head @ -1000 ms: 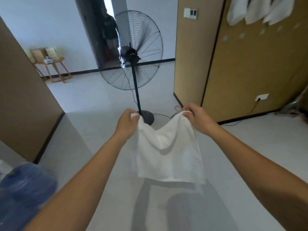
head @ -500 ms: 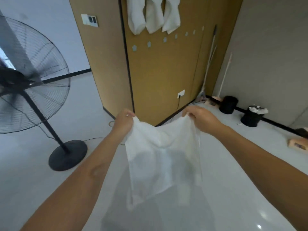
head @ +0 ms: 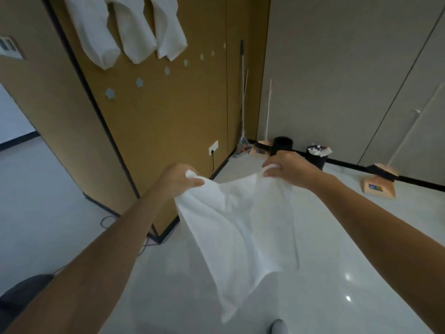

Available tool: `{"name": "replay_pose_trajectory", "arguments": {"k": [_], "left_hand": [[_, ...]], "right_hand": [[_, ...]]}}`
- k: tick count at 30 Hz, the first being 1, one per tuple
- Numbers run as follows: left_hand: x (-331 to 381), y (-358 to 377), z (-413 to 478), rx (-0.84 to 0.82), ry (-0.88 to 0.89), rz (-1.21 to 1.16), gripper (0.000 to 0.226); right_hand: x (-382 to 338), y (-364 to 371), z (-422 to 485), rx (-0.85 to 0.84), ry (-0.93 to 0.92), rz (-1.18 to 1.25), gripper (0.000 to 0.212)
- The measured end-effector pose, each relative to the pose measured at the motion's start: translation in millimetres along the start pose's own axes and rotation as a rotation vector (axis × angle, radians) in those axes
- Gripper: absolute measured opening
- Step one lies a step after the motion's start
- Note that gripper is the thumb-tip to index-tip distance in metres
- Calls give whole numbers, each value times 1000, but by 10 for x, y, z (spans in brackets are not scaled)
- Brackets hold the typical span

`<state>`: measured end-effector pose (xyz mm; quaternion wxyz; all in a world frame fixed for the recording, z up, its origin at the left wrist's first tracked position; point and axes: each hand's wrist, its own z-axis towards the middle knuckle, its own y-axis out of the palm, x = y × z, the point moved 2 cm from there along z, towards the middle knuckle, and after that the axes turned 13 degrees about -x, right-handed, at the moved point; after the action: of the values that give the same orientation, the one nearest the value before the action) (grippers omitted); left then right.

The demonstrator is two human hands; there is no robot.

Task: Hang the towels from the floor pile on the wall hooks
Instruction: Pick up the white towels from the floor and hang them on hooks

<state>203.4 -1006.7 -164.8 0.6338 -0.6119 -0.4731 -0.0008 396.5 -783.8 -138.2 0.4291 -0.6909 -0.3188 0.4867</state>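
Now both hands (left hand point(head: 179, 180), right hand point(head: 287, 168)) grip white towel point(head: 240, 227)

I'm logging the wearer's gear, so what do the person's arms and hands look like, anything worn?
The left hand and right hand are bare: no gloves, rings or watch visible. The left forearm and right forearm are uncovered, no sleeve in view.
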Motion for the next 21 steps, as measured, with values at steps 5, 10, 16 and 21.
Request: {"name": "replay_pose_trajectory", "arguments": {"k": [5, 10, 16, 21], "left_hand": [[270, 21, 988, 9, -39, 41, 45], [584, -36, 1961, -11, -115, -34, 65], [915, -189, 2939, 169, -108, -103, 44], [981, -402, 3706, 278, -51, 69, 31]], "right_hand": [[780, -287, 652, 54, -30, 60, 23], [1635, -669, 1346, 48, 1, 66, 30], [2279, -1232, 2184, 158, -45, 44, 34], [2541, -1589, 3046, 201, -99, -52, 26]]}}
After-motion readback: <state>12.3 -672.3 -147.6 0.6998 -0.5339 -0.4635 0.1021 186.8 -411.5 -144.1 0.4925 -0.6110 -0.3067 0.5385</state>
